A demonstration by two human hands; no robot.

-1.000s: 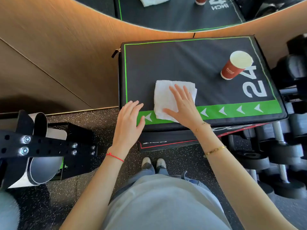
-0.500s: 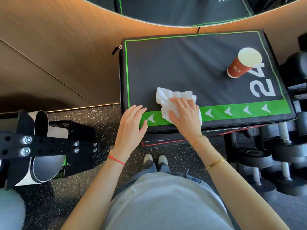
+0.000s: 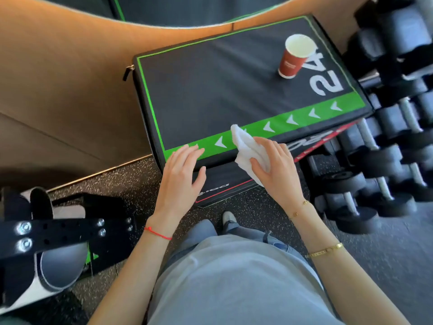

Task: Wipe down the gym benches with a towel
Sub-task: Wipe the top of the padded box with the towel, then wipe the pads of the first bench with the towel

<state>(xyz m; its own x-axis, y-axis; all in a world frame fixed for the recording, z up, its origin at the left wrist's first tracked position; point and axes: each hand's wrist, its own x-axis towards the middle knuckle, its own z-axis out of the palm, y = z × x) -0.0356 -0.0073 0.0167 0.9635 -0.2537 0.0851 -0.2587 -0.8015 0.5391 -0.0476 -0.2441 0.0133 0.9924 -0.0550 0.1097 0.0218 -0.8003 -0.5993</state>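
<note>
A black padded gym box (image 3: 210, 90) with a green border, white arrows and a white "24" stands in front of me. My right hand (image 3: 276, 170) grips a bunched white towel (image 3: 243, 144) at the box's near edge; the cloth pokes up over the green arrow strip and hangs down past the edge. My left hand (image 3: 180, 177) lies with straight fingers on the near left corner of the box, fingertips on the green strip.
A red paper cup (image 3: 294, 57) stands on the box's far right by the "24". Black dumbbells (image 3: 386, 141) fill a rack to the right. A wooden wall (image 3: 58, 78) runs left and behind. Black metal equipment (image 3: 54, 233) sits at lower left on speckled floor.
My right hand gathered the flat towel into a bunch and drew it from the box top back to the near edge. My left hand stayed at the corner. The view swung left.
</note>
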